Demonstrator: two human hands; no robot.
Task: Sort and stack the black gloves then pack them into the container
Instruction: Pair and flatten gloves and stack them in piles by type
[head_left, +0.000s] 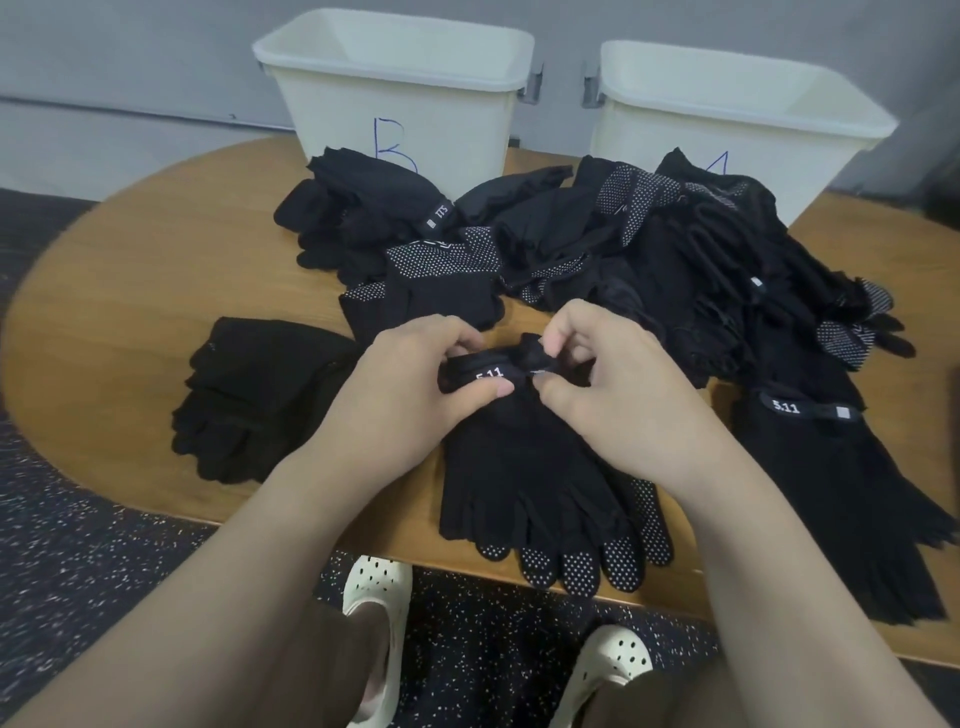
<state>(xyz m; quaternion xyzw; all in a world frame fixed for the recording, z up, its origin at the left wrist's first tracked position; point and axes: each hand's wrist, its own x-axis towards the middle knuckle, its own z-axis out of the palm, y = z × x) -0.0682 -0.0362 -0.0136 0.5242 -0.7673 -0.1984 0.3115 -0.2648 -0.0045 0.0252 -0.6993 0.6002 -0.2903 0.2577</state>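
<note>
The pair of black gloves (540, 467) lies flat at the near edge of the wooden table (130, 270), fingers pointing toward the person and slightly overhanging the rim; the lower glove shows white grip dots on its fingertips, and the cuff carries a "5.11" band. The left hand (410, 395) pinches that cuff at the label, thumb on top, while the right hand (613, 395) pinches the bunched cuff fabric just beside it, fingers curled. Behind the pair sits a loose heap of gloves (649, 260), knitted, some dotted, spreading to the pair's right. A folded black stack (260, 400) rests to the pair's left with bare wood between them; another stack (841, 488) lies to its right, fingers hanging past the table edge. Beyond the heap stand two white plastic bins, one marked "B" (400, 98) and the other (727, 119) to its right. The table is rounded, with smooth wood grain.
</note>
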